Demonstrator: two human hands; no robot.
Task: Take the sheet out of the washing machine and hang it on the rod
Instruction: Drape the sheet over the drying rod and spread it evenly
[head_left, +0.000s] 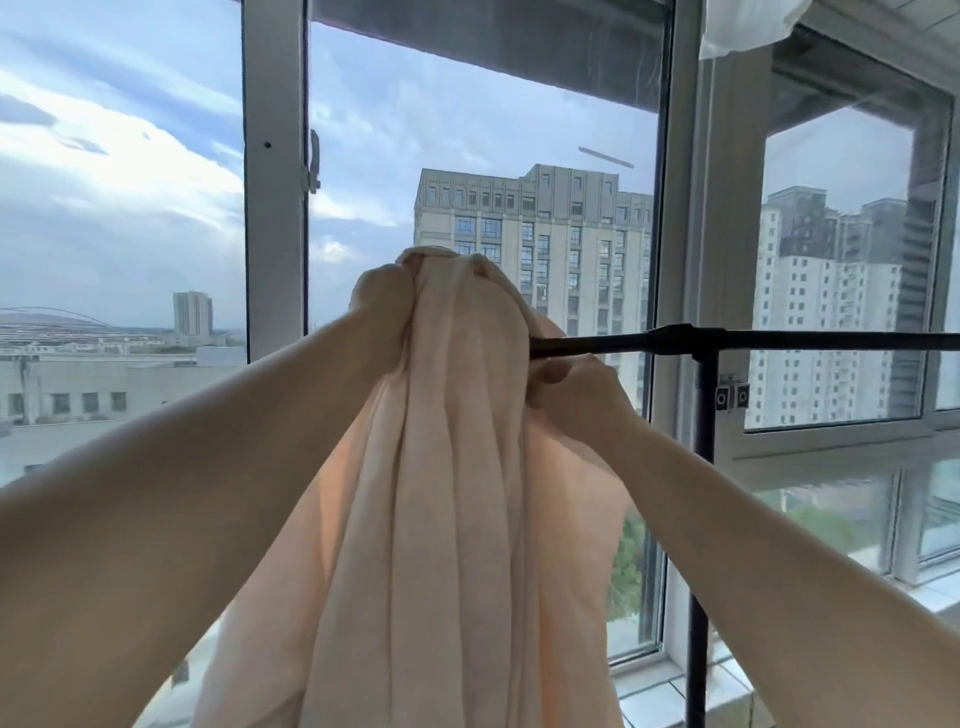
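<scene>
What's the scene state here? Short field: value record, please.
setting: indoors at a large window, tall buildings outside
sheet: pale peach sheet, bunched, hanging in long folds
rod: black horizontal rod on a black upright post
left hand: left hand grips the bunched top of the sheet, raised above rod level
right hand: right hand holds the sheet just below the rod
sheet on rod: looks partly draped over it; contact hidden by fabric

the sheet (457, 493) hides the rod's (779, 340) left stretch — its own lower folds run off the bottom edge.
</scene>
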